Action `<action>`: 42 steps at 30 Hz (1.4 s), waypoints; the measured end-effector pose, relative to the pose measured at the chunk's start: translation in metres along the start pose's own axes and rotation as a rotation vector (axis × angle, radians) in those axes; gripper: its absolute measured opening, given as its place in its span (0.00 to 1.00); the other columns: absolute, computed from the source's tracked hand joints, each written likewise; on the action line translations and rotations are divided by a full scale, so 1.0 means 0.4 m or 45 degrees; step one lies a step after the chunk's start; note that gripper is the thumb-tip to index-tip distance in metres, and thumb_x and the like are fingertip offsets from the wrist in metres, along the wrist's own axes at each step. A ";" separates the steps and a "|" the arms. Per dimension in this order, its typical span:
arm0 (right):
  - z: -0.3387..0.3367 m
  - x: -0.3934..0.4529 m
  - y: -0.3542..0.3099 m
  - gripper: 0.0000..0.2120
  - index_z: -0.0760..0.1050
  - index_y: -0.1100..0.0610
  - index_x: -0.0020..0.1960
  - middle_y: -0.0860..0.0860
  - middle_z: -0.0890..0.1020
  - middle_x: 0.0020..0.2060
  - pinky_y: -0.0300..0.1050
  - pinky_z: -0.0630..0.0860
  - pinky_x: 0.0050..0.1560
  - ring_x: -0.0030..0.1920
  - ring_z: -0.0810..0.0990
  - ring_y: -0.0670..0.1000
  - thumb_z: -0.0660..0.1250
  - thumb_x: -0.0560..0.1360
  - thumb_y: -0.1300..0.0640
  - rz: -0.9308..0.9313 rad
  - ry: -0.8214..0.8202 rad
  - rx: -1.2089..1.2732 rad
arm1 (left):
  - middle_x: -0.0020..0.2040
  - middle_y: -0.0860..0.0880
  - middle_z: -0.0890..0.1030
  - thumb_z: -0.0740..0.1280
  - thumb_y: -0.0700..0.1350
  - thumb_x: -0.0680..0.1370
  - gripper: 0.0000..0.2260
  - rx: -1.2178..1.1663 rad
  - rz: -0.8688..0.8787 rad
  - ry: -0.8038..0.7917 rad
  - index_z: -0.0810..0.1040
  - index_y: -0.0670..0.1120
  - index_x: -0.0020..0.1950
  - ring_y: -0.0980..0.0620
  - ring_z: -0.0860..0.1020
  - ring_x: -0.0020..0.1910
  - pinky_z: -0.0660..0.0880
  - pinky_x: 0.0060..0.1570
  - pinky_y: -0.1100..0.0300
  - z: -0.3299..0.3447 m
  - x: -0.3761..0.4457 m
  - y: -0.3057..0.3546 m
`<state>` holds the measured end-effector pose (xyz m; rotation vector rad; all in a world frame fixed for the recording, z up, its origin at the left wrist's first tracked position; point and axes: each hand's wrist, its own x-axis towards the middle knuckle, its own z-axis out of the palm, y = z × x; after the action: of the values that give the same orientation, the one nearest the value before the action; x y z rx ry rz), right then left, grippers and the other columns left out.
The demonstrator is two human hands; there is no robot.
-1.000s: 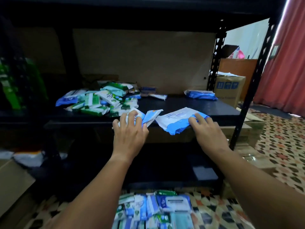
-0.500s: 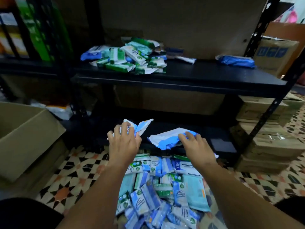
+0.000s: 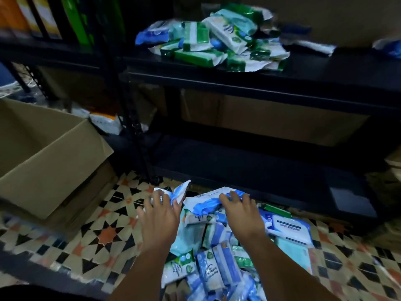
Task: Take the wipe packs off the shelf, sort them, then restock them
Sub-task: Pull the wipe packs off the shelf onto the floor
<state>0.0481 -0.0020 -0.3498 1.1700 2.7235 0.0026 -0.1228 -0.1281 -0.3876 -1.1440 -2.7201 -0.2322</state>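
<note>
My left hand (image 3: 159, 216) grips a small blue and white wipe pack (image 3: 178, 191) just above the floor. My right hand (image 3: 239, 210) holds a larger blue and white wipe pack (image 3: 205, 202) at the far edge of a floor pile of wipe packs (image 3: 217, 268), blue, white and teal. On the black shelf (image 3: 325, 72) above lies a heap of green, white and blue wipe packs (image 3: 219, 44). Two more blue packs lie at the shelf's right, one (image 3: 388, 47) cut off by the frame edge.
An open cardboard box (image 3: 43, 157) stands on the patterned tile floor (image 3: 97, 235) at the left. A black bottom shelf (image 3: 260, 168) runs just beyond the floor pile. Brown cartons (image 3: 271, 118) sit behind the rack. Coloured boxes (image 3: 43, 16) fill the neighbouring rack at top left.
Both hands came down from the shelf edge to the floor pile, each carrying its pack. The view tilted down with them.
</note>
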 end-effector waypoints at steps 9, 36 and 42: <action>0.104 0.093 -0.054 0.32 0.45 0.41 0.81 0.51 0.44 0.81 0.70 0.59 0.71 0.77 0.53 0.69 0.57 0.83 0.39 0.107 -0.346 0.472 | 0.78 0.48 0.56 0.39 0.70 0.80 0.32 -0.202 -0.195 -0.433 0.62 0.52 0.73 0.31 0.61 0.76 0.60 0.67 0.25 0.124 -0.003 -0.018; -0.398 0.127 0.075 0.09 0.77 0.55 0.56 0.51 0.81 0.44 0.47 0.72 0.38 0.52 0.76 0.56 0.65 0.80 0.51 -0.134 0.875 0.267 | 0.50 0.51 0.77 0.62 0.49 0.80 0.07 -0.290 0.459 0.332 0.74 0.51 0.57 0.47 0.76 0.52 0.74 0.48 0.51 -0.363 0.281 0.179; -0.649 0.159 0.128 0.17 0.75 0.54 0.53 0.51 0.77 0.44 0.47 0.71 0.43 0.49 0.74 0.56 0.73 0.73 0.43 -0.183 1.351 0.029 | 0.59 0.48 0.71 0.69 0.56 0.75 0.22 -0.138 0.474 0.641 0.67 0.51 0.66 0.45 0.70 0.59 0.73 0.53 0.51 -0.584 0.444 0.226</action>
<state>-0.0001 0.0968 -0.1009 1.1820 3.6799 0.7871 -0.1551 0.0073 -0.1138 -1.3720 -2.0434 -0.5337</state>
